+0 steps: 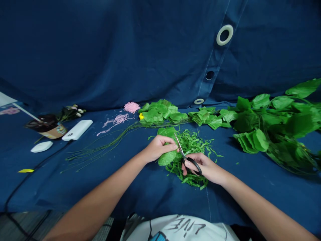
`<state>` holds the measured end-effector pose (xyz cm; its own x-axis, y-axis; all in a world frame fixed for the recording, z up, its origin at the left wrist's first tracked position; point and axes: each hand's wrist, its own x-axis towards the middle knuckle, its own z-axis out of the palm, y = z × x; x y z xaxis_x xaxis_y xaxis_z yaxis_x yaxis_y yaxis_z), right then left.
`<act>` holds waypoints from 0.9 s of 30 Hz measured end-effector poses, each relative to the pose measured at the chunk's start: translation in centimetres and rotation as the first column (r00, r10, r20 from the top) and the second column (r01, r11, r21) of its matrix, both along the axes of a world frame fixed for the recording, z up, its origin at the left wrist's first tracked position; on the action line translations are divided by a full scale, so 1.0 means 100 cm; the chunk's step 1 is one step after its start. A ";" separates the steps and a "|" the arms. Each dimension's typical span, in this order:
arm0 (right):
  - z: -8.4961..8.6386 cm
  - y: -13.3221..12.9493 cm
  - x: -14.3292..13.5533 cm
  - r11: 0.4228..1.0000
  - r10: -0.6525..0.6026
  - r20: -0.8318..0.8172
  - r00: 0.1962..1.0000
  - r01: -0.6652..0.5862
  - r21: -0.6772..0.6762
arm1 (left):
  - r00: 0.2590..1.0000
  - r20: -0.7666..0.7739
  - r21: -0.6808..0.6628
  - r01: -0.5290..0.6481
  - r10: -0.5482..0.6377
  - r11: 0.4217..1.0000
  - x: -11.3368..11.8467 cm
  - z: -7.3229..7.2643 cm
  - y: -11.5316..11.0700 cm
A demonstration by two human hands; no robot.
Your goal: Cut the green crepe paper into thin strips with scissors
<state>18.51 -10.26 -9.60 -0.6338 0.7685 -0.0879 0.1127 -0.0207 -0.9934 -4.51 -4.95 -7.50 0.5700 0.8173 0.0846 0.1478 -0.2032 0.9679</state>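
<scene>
My left hand (162, 147) pinches a green artificial leaf (167, 158), part of which hangs below the fingers. Black-handled scissors (192, 163) are in my right hand (204, 167), fingers in the loops, blades pointing up and left beside the leaf's edge. Whether the blades touch the leaf I cannot tell. Under both hands lies a pile of shredded green leaf strips (193, 142). Just behind my left hand, another green leaf (166, 131) rests at the pile's edge.
Stacked leaves (160, 112) and thin green stems (117, 137) lie behind the pile. Leafy vines (288, 120) spread at right. Pink yarn (131, 107), a white power bank (77, 130) with a black cable (37, 165), and a dark cup (50, 127) are at left. A blue curtain (150, 50) hangs behind.
</scene>
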 end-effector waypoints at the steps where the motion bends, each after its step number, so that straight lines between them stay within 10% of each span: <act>1: 0.000 0.000 0.000 1.000 0.009 0.001 1.000 -0.009 -0.001 | 1.000 0.006 -0.002 0.008 -0.008 1.000 0.000 0.000 0.001; 21: -0.010 0.004 -0.003 0.991 -0.132 0.038 0.991 0.131 0.029 | 0.987 -0.136 0.123 -0.065 0.081 0.990 0.001 -0.001 0.002; 27: -0.014 0.009 -0.004 0.958 -0.287 -0.038 0.957 0.286 -0.028 | 0.975 0.003 -0.091 -0.221 0.222 0.971 0.006 -0.010 0.000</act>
<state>18.15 -9.34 -10.97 -0.3904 0.9167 -0.0850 0.0580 -0.0677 -0.9960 -3.96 -4.92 -8.50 0.3734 0.9276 0.0114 0.1669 -0.0793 0.9828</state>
